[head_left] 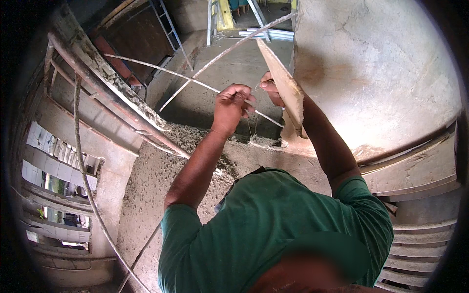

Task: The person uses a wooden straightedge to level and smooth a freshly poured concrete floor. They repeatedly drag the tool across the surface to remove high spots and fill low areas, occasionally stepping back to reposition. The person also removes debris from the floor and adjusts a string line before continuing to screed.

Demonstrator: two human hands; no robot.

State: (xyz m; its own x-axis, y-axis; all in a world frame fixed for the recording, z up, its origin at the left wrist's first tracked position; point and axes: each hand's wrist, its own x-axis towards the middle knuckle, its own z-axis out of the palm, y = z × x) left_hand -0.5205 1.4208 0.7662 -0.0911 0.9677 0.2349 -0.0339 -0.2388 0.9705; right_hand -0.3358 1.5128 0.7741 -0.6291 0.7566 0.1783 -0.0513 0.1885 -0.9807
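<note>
Both hands up front, fine work on a thin strand [257, 88], string or wire, can't tell which. It spans the short gap between the left hand [230, 106] and the right hand [273, 89], with a slack length hanging below the left one.

Left: fingers curled in narrow, appear closed on the strand. The lower of two crossed rods [191, 79] runs right at this hand; can't tell if the fingers touch it or it just passes behind.

Right: thumb and fingertips in a tight pinch on the other end. Part of the hand and wrist is hidden by a pale, rough-edged panel [283, 84] standing nearly edge-on. Can't tell if it's loose or part of the wall [381, 73].

Step in hand, my read: working the strand between two pinches, right beside the rod. No finished knot or wrap I can make out.

Next move, judgement: calls for holding both pinches, taking up the slack under control and keeping the right wrist clear of the panel edge. Strand is limp, so a slipped pinch probably costs the end.

Around: pipe railing [112, 103] at left, stepladder [209, 24] and pale lengths of stock [279, 35] on the floor [239, 61] beyond.
</note>
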